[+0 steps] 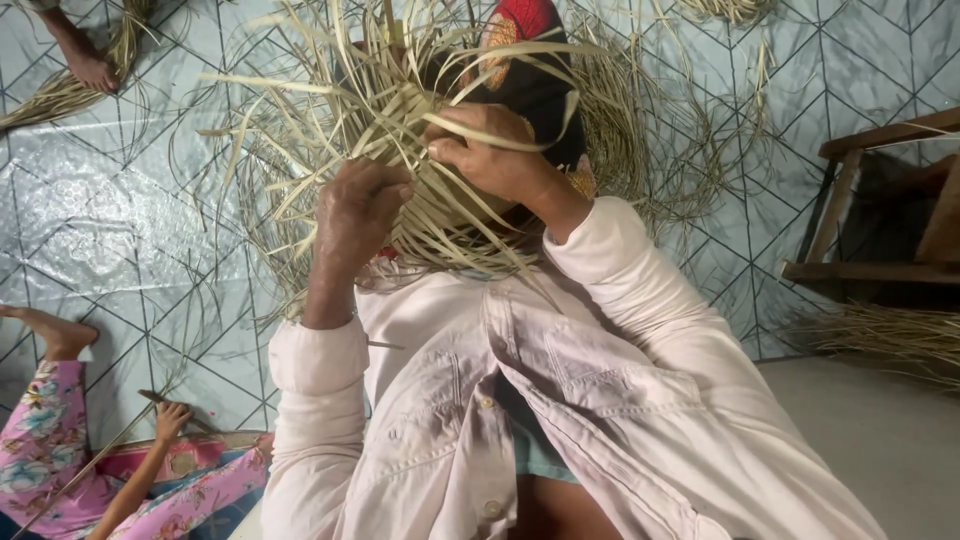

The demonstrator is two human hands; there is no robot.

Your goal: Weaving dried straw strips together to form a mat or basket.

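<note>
A half-woven piece of pale straw strips (400,110) is held up in front of me, its loose ends fanning out in every direction. My left hand (358,212) grips its lower left side, fingers curled into the strips. My right hand (488,152) pinches strips on its right side, the thumb pressed against a flat strip. Both arms wear pale pink shirt sleeves (610,270). A black and red patterned cloth (530,70) lies behind the weave, partly hidden by it.
Loose straw (650,140) is scattered over the pale blue patterned floor (120,200). A dark wooden bench (880,205) stands at the right, with a straw bundle (890,335) below it. Another person in pink floral clothes (50,440) sits at lower left, a hand (170,420) holding a strip. Someone's foot (92,68) shows at top left.
</note>
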